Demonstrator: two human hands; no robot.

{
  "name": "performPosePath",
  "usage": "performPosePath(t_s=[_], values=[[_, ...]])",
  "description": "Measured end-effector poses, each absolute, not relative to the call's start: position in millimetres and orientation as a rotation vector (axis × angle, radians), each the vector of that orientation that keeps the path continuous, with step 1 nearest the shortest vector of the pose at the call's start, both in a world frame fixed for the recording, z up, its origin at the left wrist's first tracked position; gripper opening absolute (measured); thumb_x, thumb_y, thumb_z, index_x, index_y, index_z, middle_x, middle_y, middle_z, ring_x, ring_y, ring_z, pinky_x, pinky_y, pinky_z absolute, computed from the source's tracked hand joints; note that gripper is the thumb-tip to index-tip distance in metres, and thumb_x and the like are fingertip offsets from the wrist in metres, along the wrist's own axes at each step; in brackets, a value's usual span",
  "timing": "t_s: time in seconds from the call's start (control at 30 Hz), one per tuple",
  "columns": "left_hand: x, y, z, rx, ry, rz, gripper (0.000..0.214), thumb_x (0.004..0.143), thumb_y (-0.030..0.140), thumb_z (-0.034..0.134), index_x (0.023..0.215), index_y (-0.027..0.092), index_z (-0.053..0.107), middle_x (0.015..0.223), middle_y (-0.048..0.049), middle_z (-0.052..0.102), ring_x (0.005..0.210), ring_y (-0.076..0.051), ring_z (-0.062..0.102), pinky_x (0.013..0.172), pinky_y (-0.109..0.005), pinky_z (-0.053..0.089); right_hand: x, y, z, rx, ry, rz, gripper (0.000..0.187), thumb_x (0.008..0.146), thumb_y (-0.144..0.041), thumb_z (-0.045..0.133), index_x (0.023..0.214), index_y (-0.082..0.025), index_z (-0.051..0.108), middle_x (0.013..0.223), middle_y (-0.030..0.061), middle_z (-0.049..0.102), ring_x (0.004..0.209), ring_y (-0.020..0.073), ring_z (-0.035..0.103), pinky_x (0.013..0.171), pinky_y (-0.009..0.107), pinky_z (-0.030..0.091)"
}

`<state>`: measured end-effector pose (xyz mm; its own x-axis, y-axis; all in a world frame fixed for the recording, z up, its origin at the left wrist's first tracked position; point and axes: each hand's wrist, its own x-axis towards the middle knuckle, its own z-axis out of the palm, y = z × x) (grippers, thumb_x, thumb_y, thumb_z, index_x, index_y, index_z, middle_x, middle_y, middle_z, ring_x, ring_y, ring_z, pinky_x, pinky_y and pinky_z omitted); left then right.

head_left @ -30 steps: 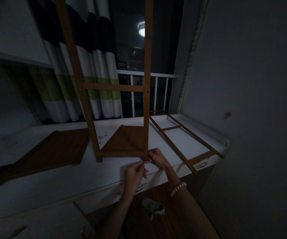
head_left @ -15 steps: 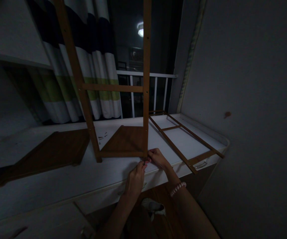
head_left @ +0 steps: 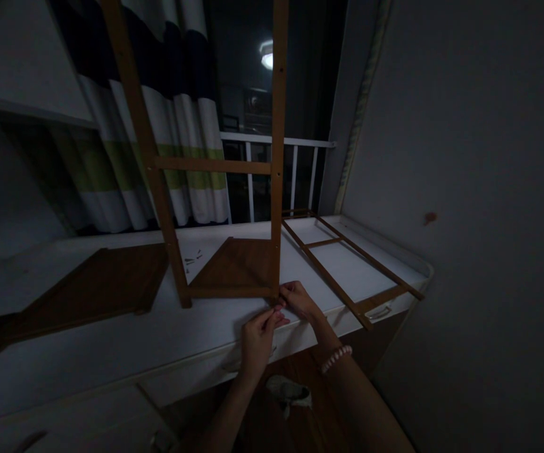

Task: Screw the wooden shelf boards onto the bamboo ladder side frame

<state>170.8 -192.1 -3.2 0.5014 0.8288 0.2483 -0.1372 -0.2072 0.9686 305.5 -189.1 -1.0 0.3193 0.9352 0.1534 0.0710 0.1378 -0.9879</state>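
A tall wooden ladder-like frame (head_left: 276,189) stands upright on a white counter (head_left: 111,343), with a brown shelf board (head_left: 236,264) joined at its foot. My right hand (head_left: 297,299) grips the bottom of the frame's right post. My left hand (head_left: 257,336) sits just below it, fingertips pinched near the post's foot; what they hold is too small and dark to make out.
A second wooden frame (head_left: 347,267) lies flat on the counter at the right. A loose brown board (head_left: 90,286) lies at the left. Small screws (head_left: 191,258) lie scattered behind the standing frame. Striped curtain and a white railing stand behind; a grey wall is close on the right.
My left hand's fingertips went up to the post's foot and have dropped back slightly. The right hand and the frame have hardly moved.
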Motion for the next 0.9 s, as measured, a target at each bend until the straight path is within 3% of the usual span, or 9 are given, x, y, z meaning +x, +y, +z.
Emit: performPosePath(t_s=[0.27,0.47,0.73,0.9], values=[[166,-191,-4,1.695,0.64,1.026,0.029,0.07,0.035,0.05,0.084,0.013,0.064,0.071,-0.0067,0.068,0.071,-0.019,0.063,0.069,-0.029,0.049,306,-188,-3,-1.292,-1.053,0.836,0.029,0.069,-0.028,0.043,0.042,-0.015,0.041,0.037,-0.0041,0.041,0.036,0.0046,0.036,0.04,0.019,0.026],[170,-194,-4,1.638,0.682,1.075,0.044,0.066,0.031,0.054,0.107,0.013,0.051,0.075,-0.004,0.067,0.065,-0.016,0.063,0.064,-0.027,0.051,305,-189,-1,-1.305,-1.042,0.864,0.03,0.068,-0.03,0.043,0.042,-0.015,0.041,0.037,-0.0045,0.041,0.035,0.0044,0.034,0.039,0.019,0.026],[170,-193,-14,1.587,0.674,0.984,0.024,0.068,0.032,0.049,0.079,0.012,0.057,0.071,-0.0077,0.066,0.064,-0.019,0.063,0.062,-0.029,0.05,306,-186,-5,-1.26,-1.011,0.89,0.028,0.066,-0.026,0.042,0.041,-0.016,0.04,0.035,-0.005,0.039,0.035,0.0045,0.037,0.042,0.018,0.032],[166,-190,-15,1.71,0.759,0.986,0.028,0.07,0.035,0.046,0.076,0.012,0.06,0.051,-0.0004,0.06,0.037,-0.012,0.054,0.042,-0.022,0.045,308,-183,-9,-1.277,-1.007,0.88,0.028,0.067,-0.028,0.043,0.042,-0.016,0.04,0.035,-0.0052,0.038,0.036,0.0052,0.039,0.043,0.018,0.032]])
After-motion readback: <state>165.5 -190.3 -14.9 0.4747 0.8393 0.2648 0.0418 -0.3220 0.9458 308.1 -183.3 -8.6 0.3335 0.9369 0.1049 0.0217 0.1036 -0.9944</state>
